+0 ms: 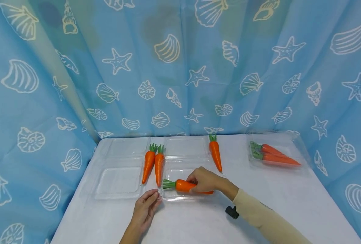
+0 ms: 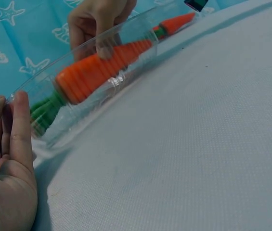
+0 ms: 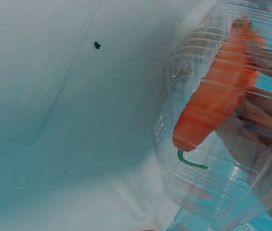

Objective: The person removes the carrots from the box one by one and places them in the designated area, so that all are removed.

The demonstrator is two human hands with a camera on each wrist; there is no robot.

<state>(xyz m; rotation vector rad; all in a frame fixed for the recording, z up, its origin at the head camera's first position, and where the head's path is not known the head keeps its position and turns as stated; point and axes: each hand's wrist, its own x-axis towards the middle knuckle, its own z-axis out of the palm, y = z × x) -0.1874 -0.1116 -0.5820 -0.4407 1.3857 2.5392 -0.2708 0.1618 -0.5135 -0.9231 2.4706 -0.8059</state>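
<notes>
My right hand (image 1: 205,180) grips an orange carrot (image 1: 184,185) with a green top, low inside the front half of an opened clear plastic clamshell box (image 1: 186,199). In the right wrist view the carrot (image 3: 210,101) shows through the ribbed clear wall. At the near left corner of that box my left hand (image 1: 145,210) pinches the rim between thumb and fingers. The left wrist view shows the left hand (image 2: 10,159) at the box's end, beside the carrot's green top (image 2: 46,113). Beyond the right hand lies a loose carrot (image 1: 215,156).
Two carrots (image 1: 148,164) lie side by side left of the box, beside another opened clear box (image 1: 117,195). At the back right a clear box (image 1: 278,135) holds two carrots (image 1: 275,157). A small black object (image 1: 232,212) is by the right sleeve. A blue shell-print curtain (image 1: 180,84) surrounds the white table.
</notes>
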